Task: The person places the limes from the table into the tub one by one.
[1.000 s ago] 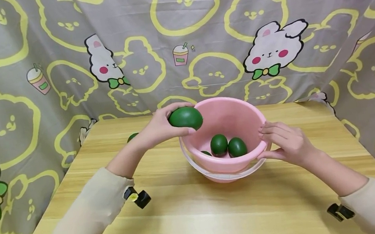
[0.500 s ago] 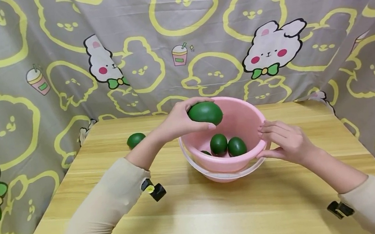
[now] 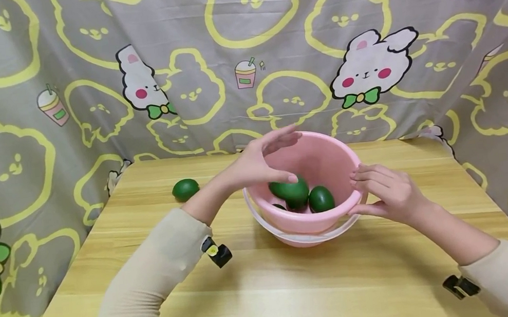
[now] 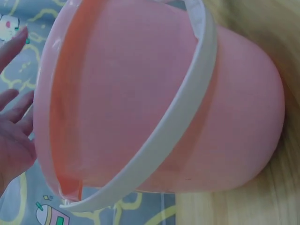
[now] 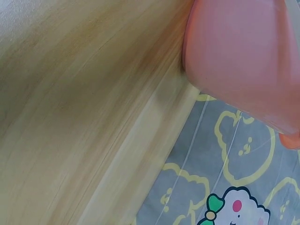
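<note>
A pink bucket with a white handle stands on the table, opening upward. Inside lie several dark green oval fruits, avocado-like and smooth; one sits beneath my left hand. Over the bucket's left rim my left hand is spread, thumb and fingers apart, holding nothing. It also shows at the edge of the left wrist view. My right hand grips the right rim, thumb low and fingers above. In the right wrist view only the bucket's lower side shows; the hand is out of frame.
One more green fruit lies on the wooden table, left of the bucket and behind the left forearm. A grey patterned curtain hangs behind the table and along both sides.
My left hand carried a green fruit rightward over the bucket and let it go; the fruit is now inside, below the spread fingers. My right hand has kept its grip on the rim.
</note>
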{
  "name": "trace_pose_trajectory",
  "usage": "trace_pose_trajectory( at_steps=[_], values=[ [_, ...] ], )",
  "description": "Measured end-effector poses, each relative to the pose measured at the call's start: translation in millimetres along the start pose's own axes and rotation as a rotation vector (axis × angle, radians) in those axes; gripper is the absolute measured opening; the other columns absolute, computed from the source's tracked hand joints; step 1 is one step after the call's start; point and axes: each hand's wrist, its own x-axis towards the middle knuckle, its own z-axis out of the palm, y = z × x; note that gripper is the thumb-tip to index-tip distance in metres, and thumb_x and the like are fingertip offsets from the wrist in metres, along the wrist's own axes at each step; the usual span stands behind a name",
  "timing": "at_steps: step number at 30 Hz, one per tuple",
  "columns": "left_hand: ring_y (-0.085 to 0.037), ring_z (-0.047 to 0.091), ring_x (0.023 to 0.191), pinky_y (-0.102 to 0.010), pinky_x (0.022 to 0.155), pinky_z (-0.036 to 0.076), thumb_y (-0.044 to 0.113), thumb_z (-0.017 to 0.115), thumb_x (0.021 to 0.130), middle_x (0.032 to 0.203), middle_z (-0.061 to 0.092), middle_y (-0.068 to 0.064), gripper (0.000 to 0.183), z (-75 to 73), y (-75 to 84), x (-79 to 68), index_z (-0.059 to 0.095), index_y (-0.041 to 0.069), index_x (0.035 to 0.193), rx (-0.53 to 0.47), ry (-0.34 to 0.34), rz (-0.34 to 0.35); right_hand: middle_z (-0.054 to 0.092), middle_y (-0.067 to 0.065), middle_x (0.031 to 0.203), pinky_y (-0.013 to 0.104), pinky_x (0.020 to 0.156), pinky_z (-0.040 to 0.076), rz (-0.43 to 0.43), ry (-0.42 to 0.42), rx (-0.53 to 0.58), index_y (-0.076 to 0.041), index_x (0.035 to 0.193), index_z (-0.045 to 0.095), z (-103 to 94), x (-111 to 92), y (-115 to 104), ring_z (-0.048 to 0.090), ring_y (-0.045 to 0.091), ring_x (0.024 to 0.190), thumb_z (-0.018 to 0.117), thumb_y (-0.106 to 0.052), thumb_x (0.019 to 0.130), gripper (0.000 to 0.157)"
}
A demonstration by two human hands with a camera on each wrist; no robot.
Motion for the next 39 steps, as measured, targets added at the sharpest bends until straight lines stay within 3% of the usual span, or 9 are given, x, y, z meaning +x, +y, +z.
trace_pose_trajectory(
  at_steps=[6, 18, 24, 33, 39],
  values=[
    [-0.007, 0.042, 0.132, -0.042, 0.112, 0.028, 0.006, 0.079, 0.074, 0.144, 0.046, -0.004, 0.089, -6.0, 0.6, -3.7, 0.032, 0.018, 0.148, -0.024, 0.043, 0.018, 0.068, 0.018, 0.074, 0.032, 0.077, 0.055, -0.002, -0.002, 0.001, 0.004, 0.073, 0.068, 0.2, 1, 0, 0.065, 0.031, 0.066, 0.063, -0.05, 0.085, 0.055],
    [-0.008, 0.041, 0.133, -0.034, 0.11, 0.032, 0.01, 0.076, 0.077, 0.148, 0.041, 0.002, 0.083, -16.9, 2.5, -14.4, 0.035, 0.02, 0.148, 0.025, 0.042, 0.011, 0.069, 0.017, 0.074, 0.031, 0.078, 0.054, -0.007, -0.008, -0.001, 0.004, 0.072, 0.068, 0.4, 1, 0, 0.065, 0.031, 0.066, 0.063, -0.05, 0.085, 0.055],
    [-0.009, 0.039, 0.134, -0.044, 0.11, 0.032, 0.013, 0.077, 0.076, 0.147, 0.041, 0.006, 0.083, -25.7, -0.2, -20.4, 0.035, 0.022, 0.147, 0.047, 0.053, -0.017, 0.068, 0.018, 0.074, 0.03, 0.081, 0.054, -0.009, -0.008, 0.001, 0.004, 0.073, 0.068, -0.5, 1, 0, 0.065, 0.031, 0.066, 0.064, -0.049, 0.084, 0.055],
    [-0.004, 0.036, 0.134, -0.041, 0.112, 0.027, 0.025, 0.08, 0.076, 0.149, 0.037, 0.01, 0.085, -42.8, -11.1, -36.8, 0.033, 0.028, 0.148, 0.098, 0.102, -0.107, 0.069, 0.017, 0.074, 0.031, 0.077, 0.055, -0.005, -0.015, -0.007, 0.003, 0.073, 0.067, -0.6, 1, 0, 0.065, 0.03, 0.066, 0.064, -0.05, 0.084, 0.054],
    [-0.005, 0.035, 0.135, -0.041, 0.113, 0.026, 0.018, 0.079, 0.077, 0.149, 0.038, 0.01, 0.085, -54.6, -18.0, -46.1, 0.033, 0.029, 0.148, 0.104, 0.146, -0.108, 0.068, 0.017, 0.073, 0.03, 0.082, 0.053, -0.004, -0.008, -0.002, 0.003, 0.073, 0.067, 0.1, 1, -1, 0.065, 0.031, 0.065, 0.064, -0.049, 0.085, 0.054]
  ],
)
